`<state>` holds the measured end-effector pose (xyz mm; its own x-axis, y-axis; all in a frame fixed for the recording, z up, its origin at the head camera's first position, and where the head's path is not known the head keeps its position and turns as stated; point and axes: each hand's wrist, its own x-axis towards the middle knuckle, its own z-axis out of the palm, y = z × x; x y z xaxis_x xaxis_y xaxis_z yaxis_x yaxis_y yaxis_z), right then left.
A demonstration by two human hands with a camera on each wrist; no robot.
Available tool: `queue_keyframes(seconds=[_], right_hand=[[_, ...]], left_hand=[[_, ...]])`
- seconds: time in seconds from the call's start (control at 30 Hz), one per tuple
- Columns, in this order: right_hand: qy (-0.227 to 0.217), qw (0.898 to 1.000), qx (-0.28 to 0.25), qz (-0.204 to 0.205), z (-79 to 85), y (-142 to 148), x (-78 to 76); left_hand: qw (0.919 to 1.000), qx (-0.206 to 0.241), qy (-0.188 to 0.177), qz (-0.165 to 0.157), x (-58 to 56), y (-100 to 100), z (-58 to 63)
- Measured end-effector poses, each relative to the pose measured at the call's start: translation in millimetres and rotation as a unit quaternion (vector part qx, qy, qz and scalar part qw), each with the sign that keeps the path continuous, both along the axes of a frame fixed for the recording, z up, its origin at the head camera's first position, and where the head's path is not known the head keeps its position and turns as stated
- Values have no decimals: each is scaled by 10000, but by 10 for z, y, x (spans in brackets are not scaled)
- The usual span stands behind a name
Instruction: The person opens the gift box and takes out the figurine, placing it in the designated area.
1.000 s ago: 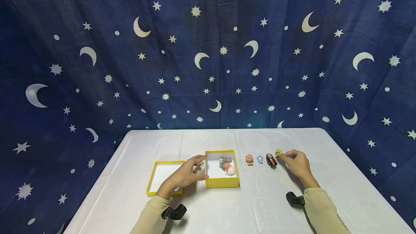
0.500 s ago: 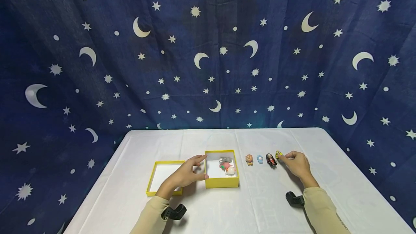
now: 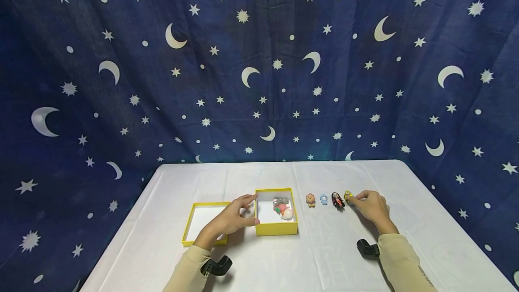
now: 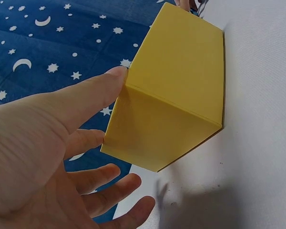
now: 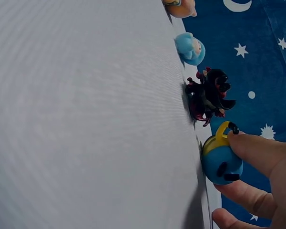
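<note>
A small yellow-and-blue figurine (image 5: pixel 222 160) is clamped between the thumb and fingers of the right hand (image 3: pixel 371 206); it is placed at the right end of a row of figurines on the white counter (image 3: pixel 284 265). Just beside it, a black-haired figurine (image 3: pixel 337 201) is seen, followed leftward by a light-blue figurine (image 3: pixel 323 199) and an orange-brown figurine (image 3: pixel 310 200). The fingers of the left hand (image 3: pixel 233 217) are held apart, the rim of the yellow box (image 3: pixel 277 229) being touched at its left side by thumb and forefinger. Within the box, a silvery item (image 3: pixel 280 201) and a pink-and-white item (image 3: pixel 285 211) are grouped toward the right wall. A shallow yellow-rimmed tray (image 3: pixel 202 220) is partly covered by the left hand. The counter is backed by a navy curtain (image 3: pixel 227 89) patterned with moons and stars.
</note>
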<state>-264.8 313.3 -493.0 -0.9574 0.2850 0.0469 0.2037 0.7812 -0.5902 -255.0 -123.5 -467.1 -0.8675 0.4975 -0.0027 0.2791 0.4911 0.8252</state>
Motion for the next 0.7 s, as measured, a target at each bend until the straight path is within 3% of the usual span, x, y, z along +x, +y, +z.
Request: queue_keyframes(seconds=[0.43, 0.7], right_hand=[[-148, 9996, 76, 216, 35, 44, -11], [-78, 9989, -290, 373, 67, 87, 18]], left_hand=[[10000, -47, -5, 52, 2, 3, 4], [10000, -31, 10, 19, 4, 5, 2]])
